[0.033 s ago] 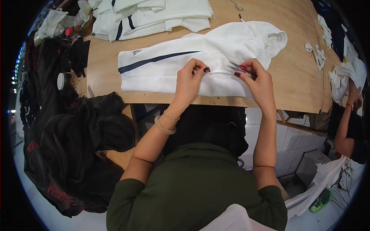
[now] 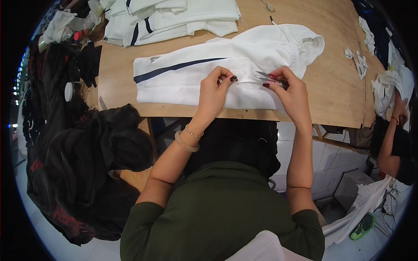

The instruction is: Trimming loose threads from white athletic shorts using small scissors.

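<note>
Right now I see white trousers (image 2: 187,78) with a dark side stripe lying flat on the wooden table (image 2: 335,91), long axis running left to right, waistband toward the right. My left hand (image 2: 213,93) pinches a fold of the cloth; my right hand (image 2: 291,93) grips small scissors (image 2: 266,77), blades pointing left.

- The white garment (image 2: 226,74) under both grips is soft, matt knit cloth with a dark blue woven stripe.
- The small clippers (image 2: 266,77) in the right hand (image 2: 292,93) grip look like glossy metal.
- The desk (image 2: 335,91) beyond the grips is bare, matt wood, lightly grained.
- The bangle (image 2: 186,143) behind the left hand (image 2: 214,91) grip is smooth and glossy.
- Left of the grips, the dark heap (image 2: 82,165) is matt cloth.
</note>
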{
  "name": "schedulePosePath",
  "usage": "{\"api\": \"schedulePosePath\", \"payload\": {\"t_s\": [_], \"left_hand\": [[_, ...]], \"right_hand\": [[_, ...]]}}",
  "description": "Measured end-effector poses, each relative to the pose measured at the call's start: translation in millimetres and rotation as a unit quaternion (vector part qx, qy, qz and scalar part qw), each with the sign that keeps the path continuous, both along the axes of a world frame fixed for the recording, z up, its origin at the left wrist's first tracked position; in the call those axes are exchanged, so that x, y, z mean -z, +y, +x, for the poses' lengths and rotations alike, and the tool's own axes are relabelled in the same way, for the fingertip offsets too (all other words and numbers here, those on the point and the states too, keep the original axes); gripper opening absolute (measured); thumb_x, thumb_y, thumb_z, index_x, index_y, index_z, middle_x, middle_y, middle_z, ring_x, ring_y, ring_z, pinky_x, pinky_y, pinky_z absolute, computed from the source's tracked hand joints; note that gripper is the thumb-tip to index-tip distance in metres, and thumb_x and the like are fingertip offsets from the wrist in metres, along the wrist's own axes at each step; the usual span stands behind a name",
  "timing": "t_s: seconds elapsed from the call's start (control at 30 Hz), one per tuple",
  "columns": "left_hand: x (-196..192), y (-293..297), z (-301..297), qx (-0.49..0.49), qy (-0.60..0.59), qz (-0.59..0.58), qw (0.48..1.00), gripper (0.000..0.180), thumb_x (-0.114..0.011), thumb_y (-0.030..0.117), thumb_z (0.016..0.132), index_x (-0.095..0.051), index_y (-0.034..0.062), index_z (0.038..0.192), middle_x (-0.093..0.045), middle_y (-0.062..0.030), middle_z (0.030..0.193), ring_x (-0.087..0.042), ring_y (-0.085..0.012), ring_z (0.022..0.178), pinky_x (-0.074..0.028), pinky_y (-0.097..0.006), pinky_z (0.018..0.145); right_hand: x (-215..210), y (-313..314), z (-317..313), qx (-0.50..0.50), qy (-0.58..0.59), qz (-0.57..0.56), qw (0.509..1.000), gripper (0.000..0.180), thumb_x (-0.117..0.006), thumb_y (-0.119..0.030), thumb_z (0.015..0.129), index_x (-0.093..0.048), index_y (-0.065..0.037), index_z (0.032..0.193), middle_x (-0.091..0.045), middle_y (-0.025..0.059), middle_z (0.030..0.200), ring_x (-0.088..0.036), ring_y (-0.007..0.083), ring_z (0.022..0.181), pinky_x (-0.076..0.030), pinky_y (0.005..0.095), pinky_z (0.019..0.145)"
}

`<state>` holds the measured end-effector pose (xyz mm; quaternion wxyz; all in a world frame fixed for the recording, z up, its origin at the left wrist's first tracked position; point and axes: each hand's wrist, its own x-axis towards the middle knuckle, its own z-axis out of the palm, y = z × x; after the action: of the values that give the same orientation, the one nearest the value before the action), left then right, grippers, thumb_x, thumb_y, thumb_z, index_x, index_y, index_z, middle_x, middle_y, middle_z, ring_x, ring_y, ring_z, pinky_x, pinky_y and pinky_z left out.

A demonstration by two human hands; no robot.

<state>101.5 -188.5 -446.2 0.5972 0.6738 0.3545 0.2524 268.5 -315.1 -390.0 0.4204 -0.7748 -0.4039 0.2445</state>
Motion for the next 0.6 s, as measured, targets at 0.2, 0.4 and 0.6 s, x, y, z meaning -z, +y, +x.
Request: {"api": "schedulePosePath", "payload": {"t_s": [0.2, 0.4, 0.6], "left_hand": [[6.2, -2.1, 2.6, -0.023, -0.067, -0.011, 0.997, 0.016, -0.060, -0.004, 0.086, -0.050, -0.0001, 0.098, -0.061, -0.0032, 0.082, -0.056, -0.0076, 0.076, -0.045, -0.020, 0.070], [7.5, -1.2, 4.5, -0.040, -0.093, -0.031, 0.994, 0.023, -0.063, -0.002, 0.085, -0.047, 0.0020, 0.102, -0.062, -0.0035, 0.079, -0.055, -0.0080, 0.073, -0.045, -0.022, 0.069], [7.5, -2.4, 6.0, -0.045, -0.100, -0.046, 0.993, 0.022, -0.064, 0.001, 0.084, -0.049, 0.0020, 0.100, -0.062, -0.0031, 0.076, -0.055, -0.0088, 0.070, -0.044, -0.022, 0.067]], "right_hand": [[-19.2, 24.2, -10.5, -0.116, -0.187, -0.051, 0.974, 0.016, -0.069, -0.016, 0.078, -0.059, -0.005, 0.081, -0.061, 0.0075, 0.073, -0.058, 0.0250, 0.074, -0.046, 0.0373, 0.064], [-17.0, 36.9, -13.6, -0.182, -0.251, -0.060, 0.949, 0.017, -0.070, -0.016, 0.075, -0.057, -0.006, 0.080, -0.060, 0.0049, 0.073, -0.056, 0.0242, 0.076, -0.045, 0.0375, 0.065], [-15.2, 39.1, -15.4, -0.199, -0.270, -0.069, 0.939, 0.018, -0.071, -0.017, 0.075, -0.058, -0.006, 0.081, -0.060, 0.0053, 0.074, -0.055, 0.0246, 0.077, -0.045, 0.0378, 0.066]]}}
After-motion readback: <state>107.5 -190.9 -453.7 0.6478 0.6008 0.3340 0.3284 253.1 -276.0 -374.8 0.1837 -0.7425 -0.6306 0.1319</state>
